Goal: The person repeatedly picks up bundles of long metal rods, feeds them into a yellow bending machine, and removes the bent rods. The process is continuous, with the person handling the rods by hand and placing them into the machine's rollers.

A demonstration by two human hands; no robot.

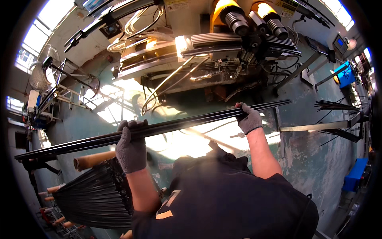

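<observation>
Two gloved hands carry a bundle of long black strips (179, 124) in the head view, with the bundle slanting across in front of the person's body. The left hand (132, 149), in a grey knit glove, is closed around the left part of the bundle: fingertips show along its far edge and the palm lies on the near side. The right hand (250, 118), gloved alike, is curled tightly around the bundle towards its right end, leaving a short length of strip tips sticking out past the fist. Neither hand is spread.

Near the bundle's left half, on the person's side, lie a brown tube (94, 160) and a broad heap of black strips (93, 195). Beyond the bundle's far edge stands a machine with yellow-and-black cylinders (229, 18). Off the bundle's right end is a metal rail (314, 126), with more thin dark strips (338, 105) near it.

The strips in the bundle overlap too closely to count, and the glove fingers hide the places where they are gripped. Whether the bundle's left end touches the dark support (38, 163) below it cannot be told. The person's dark top (234, 199) blocks the floor on the bundle's near side, and the heap runs partly behind the left forearm. Small parts under the machine sink into shadow, and glare washes out the floor just past the bundle.
</observation>
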